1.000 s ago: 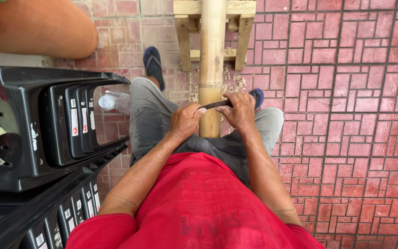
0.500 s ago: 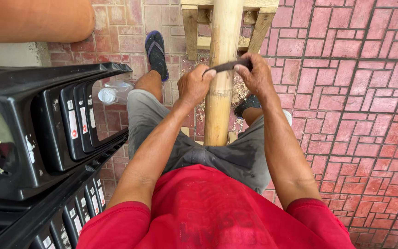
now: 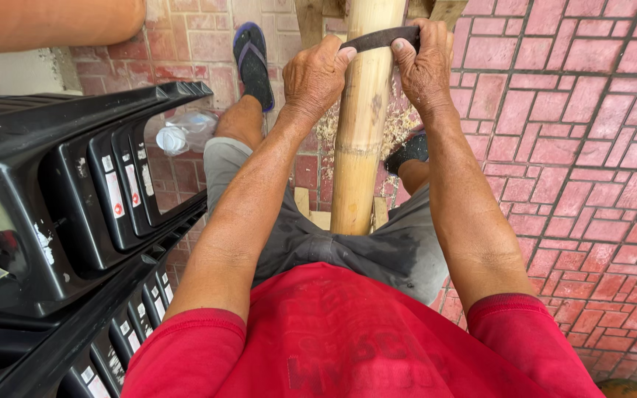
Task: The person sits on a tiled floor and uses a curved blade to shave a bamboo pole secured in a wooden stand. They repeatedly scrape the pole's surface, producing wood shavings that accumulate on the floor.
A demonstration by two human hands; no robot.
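A thick bamboo pole (image 3: 363,125) runs away from me between my knees, resting on a wooden stand at the far end. A dark curved blade (image 3: 381,38) lies across the pole near the top of the view. My left hand (image 3: 318,74) grips the blade's left end and my right hand (image 3: 423,65) grips its right end, both arms stretched forward. Pale shavings (image 3: 396,125) lie on the bricks beside the pole.
Stacked black plastic chairs (image 3: 75,214) stand close on my left. A crumpled clear plastic bottle (image 3: 182,133) lies on the red brick paving (image 3: 591,147). My feet wear dark sandals (image 3: 252,59). Another person's arm (image 3: 46,22) shows at top left.
Both hands have pushed the blade forward along the bamboo pole, away from my body, and my arms are now nearly straight.
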